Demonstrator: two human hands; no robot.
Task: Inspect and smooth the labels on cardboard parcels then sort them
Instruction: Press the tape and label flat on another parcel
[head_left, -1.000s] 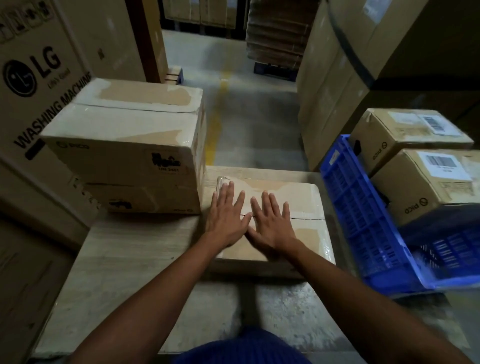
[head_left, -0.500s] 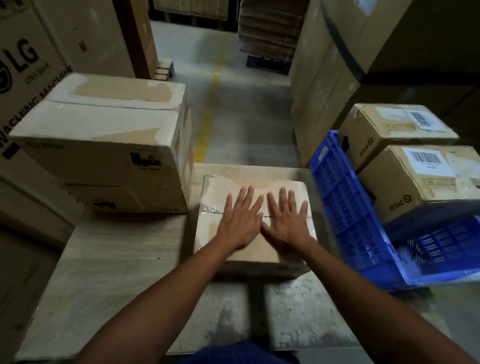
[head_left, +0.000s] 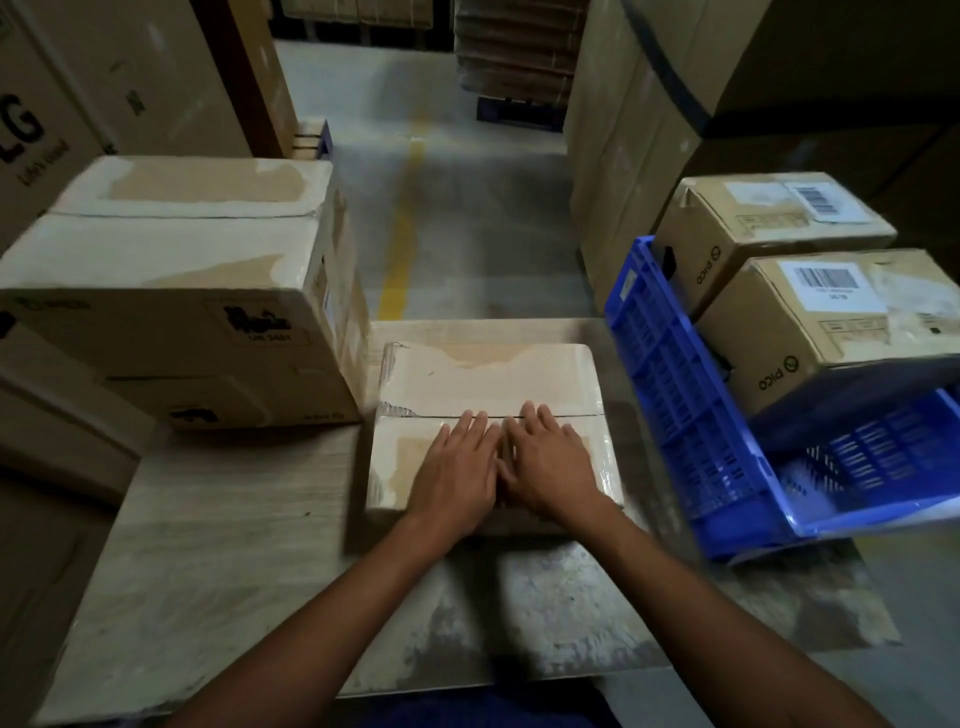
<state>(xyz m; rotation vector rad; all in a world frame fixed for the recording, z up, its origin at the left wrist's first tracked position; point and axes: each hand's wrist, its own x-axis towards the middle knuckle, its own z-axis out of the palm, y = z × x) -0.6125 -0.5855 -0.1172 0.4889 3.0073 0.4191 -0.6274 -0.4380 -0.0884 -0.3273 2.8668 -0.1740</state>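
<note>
A flat cardboard parcel (head_left: 478, 379), taped over its top, lies on the worn table (head_left: 218, 545) in front of me. My left hand (head_left: 457, 467) and my right hand (head_left: 550, 462) rest flat on its near half, side by side, fingers straight and reaching the centre seam. To the left stands a stack of two larger cardboard boxes (head_left: 171, 291). At the right, two labelled PICO parcels, one near (head_left: 810, 332) and one farther back (head_left: 753, 228), sit in a blue plastic crate (head_left: 691, 405), each with a white barcode label on top.
Tall cartons, one marked LG (head_left: 31, 135), rise on the left. Large stacked cartons (head_left: 649, 119) stand at the right rear. A concrete aisle with a yellow line (head_left: 400, 244) runs away beyond the table's far edge.
Both hands have slid back toward me across the parcel's top, from its middle to its near half, still flat and side by side. The view has shifted a little.
</note>
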